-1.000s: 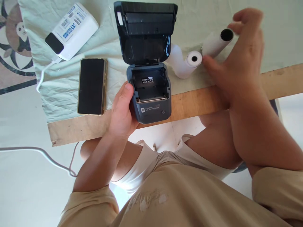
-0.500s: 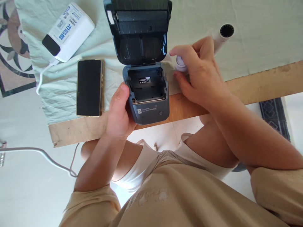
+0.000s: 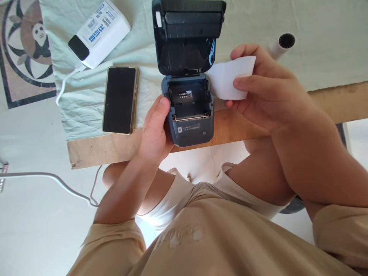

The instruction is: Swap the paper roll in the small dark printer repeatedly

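Note:
A small dark label printer (image 3: 192, 132) is tilted up at the table's front edge. Its black lid (image 3: 186, 42) stands raised, and the paper bay inside shows no roll, only a small printed sticker. My left hand (image 3: 155, 126) is closed around the printer's left side, thumb on the upper edge. Just right of the bay, my right hand (image 3: 264, 88) pinches a strip of white paper (image 3: 230, 78) between thumb and fingers. The strip's left end passes close to the printer's right side, and I cannot tell whether it touches. Some right-hand fingers are hidden behind the paper.
A phone (image 3: 119, 100) with a dark screen lies to the left on the green cloth (image 3: 324, 46). Behind it is a white device (image 3: 112, 34) with a cable (image 3: 61, 90). A white tube (image 3: 280, 48) lies beyond my right hand. The wooden edge (image 3: 94, 149) runs along the front.
My right hand has turned and now holds up the white paper, shown before as a round white end in the fingers. The whole scene has shifted slightly right in view.

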### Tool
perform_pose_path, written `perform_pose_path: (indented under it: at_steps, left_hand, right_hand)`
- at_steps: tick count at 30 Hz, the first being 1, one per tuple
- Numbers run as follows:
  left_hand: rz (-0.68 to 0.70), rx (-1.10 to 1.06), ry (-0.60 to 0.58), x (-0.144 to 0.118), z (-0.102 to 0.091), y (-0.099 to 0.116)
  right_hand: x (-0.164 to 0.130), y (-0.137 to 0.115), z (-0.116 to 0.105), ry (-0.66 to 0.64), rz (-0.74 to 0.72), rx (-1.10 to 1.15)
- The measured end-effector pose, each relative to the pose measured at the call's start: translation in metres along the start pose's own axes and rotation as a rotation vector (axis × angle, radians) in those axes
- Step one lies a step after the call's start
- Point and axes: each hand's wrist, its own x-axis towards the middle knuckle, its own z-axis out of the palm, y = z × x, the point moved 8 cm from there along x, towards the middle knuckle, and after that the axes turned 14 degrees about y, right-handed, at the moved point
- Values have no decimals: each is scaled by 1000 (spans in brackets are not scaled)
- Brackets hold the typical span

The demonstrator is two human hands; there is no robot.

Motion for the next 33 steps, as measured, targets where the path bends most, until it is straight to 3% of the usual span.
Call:
perform_pose_path:
  at_steps: [2,7,13,16,23,27,33]
  left_hand:
    - [-10,19,2,0,0,-1]
    - [20,45,-1,1,0,0]
    - [31,23,-26,2,0,1]
    - [45,18,-55,4,-1,0]
    - [63,29,-62,5,0,-1]
    - [64,21,-56,4,-2,0]
    - [68,14,-97,4,-1,0]
  right_hand:
    - [-1,1,1,-24,65,5]
    - [15,17,-14,66,230,13]
    - [15,12,-16,158,8,50]
    - [13,14,-12,123,34,100]
    - [45,30,-36,78,128,56]
    - [41,22,-35,149,-68,11]
    - [-11,-28,6,92,-727,-381]
